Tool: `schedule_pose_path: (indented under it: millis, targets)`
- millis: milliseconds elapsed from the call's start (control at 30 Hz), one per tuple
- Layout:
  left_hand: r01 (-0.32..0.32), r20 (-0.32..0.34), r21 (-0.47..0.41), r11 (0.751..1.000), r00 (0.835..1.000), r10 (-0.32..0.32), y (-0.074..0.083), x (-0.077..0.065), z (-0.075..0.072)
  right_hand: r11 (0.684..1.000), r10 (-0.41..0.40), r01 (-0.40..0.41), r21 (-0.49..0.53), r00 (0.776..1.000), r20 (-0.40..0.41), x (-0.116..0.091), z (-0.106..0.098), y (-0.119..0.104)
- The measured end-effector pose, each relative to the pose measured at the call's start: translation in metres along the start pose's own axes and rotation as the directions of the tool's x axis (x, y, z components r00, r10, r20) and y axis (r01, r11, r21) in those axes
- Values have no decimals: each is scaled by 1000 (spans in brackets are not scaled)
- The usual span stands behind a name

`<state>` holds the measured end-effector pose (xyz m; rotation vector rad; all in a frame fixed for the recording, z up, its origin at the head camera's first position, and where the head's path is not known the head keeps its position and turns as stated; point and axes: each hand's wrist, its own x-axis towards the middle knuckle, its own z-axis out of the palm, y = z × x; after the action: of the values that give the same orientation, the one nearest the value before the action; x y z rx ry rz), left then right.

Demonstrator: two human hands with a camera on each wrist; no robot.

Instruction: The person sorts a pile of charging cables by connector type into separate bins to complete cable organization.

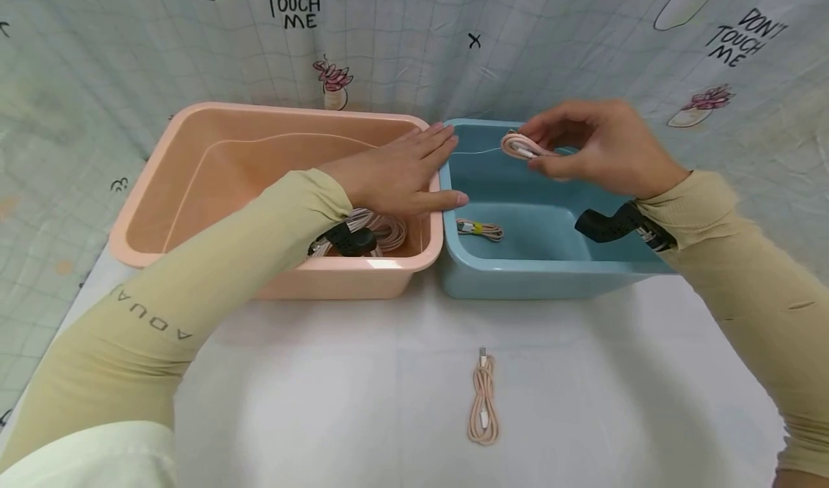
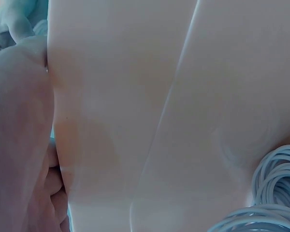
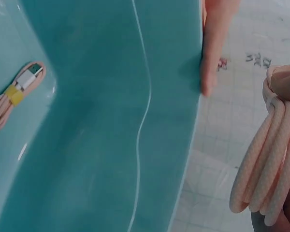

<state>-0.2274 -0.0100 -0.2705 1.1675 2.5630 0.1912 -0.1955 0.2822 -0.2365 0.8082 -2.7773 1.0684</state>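
Observation:
My right hand [image 1: 602, 146] pinches a coiled pink cable [image 1: 518, 145] over the blue bin [image 1: 518, 283], near its back wall. The right wrist view shows the cable's braided loops [image 3: 263, 164] between thumb and fingers. My left hand [image 1: 398, 175] lies with straight fingers across the adjoining rims of the peach bin [image 1: 343, 284] and the blue one, holding nothing. On the blue bin's floor lies another pink cable [image 1: 490, 232], bundled with a yellow tie. Coiled pale cables [image 1: 391, 235] sit inside the peach bin, partly hidden by my left wrist.
A third folded pink cable [image 1: 483, 409] with a metal plug lies on the white table [image 1: 363, 387] in front of the bins. Behind the bins hangs a printed grid-pattern cloth [image 1: 401, 49]. Black wrist cameras are strapped under both sleeves.

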Motion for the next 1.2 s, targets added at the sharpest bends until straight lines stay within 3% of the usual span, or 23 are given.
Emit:
schedule_pose_path:
  millis: [200, 533, 900, 1200]
  targets:
    - [0, 12, -5, 1000, 1000, 0, 0, 2, 1, 1000, 15, -15, 9, 1000, 16, 9, 7, 15]
    - [-7, 11, -9, 1000, 1000, 7, 1, 3, 3, 991, 133, -133, -4, 990, 46, 20, 15, 31]
    - [-9, 14, -6, 1000, 1000, 9, 2, 4, 3, 988, 134, -138, 75, 989, 58, 21, 17, 41]
    - [7, 22, 3, 1000, 1000, -7, -2, 2, 1, 987, 136, -143, 74, 987, 90, 27, 30, 48]
